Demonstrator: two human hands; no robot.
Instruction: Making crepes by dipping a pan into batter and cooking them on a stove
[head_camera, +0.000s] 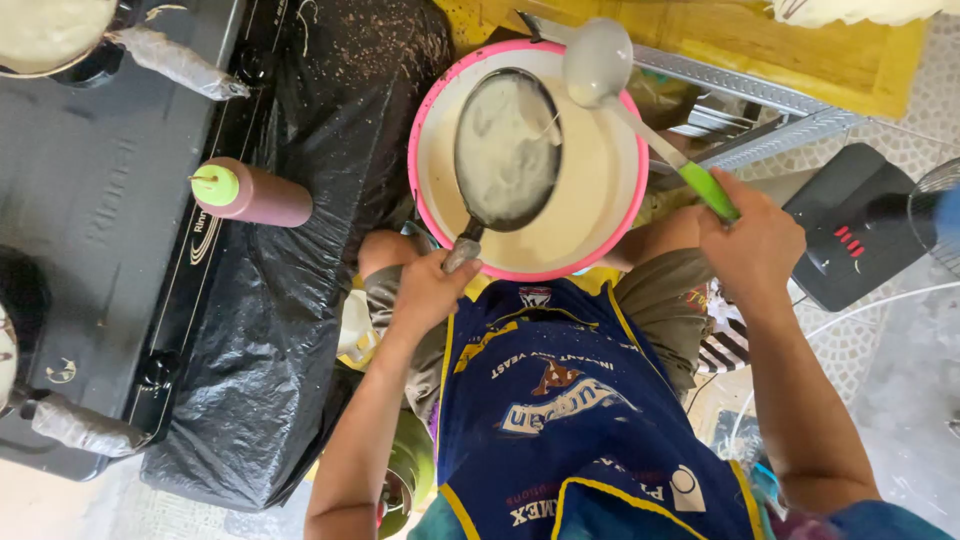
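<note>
A pink-rimmed basin (428, 118) of pale batter sits in front of my knees. My left hand (425, 292) grips the handle of a small dark pan (507, 150), held over the basin with a thin layer of batter across it. My right hand (752, 240) holds the green handle of a ladle (598, 62), whose batter-coated bowl hovers over the basin's far rim. I wear a blue apron (570, 420).
A black stove (100, 200) lies to the left, with a black plastic sheet (290, 330) draped beside it. A brown squeeze bottle with a green cap (255, 194) rests on the stove's edge. A yellow board (800, 50) and metal rails lie beyond the basin. A black device (860, 230) sits at right.
</note>
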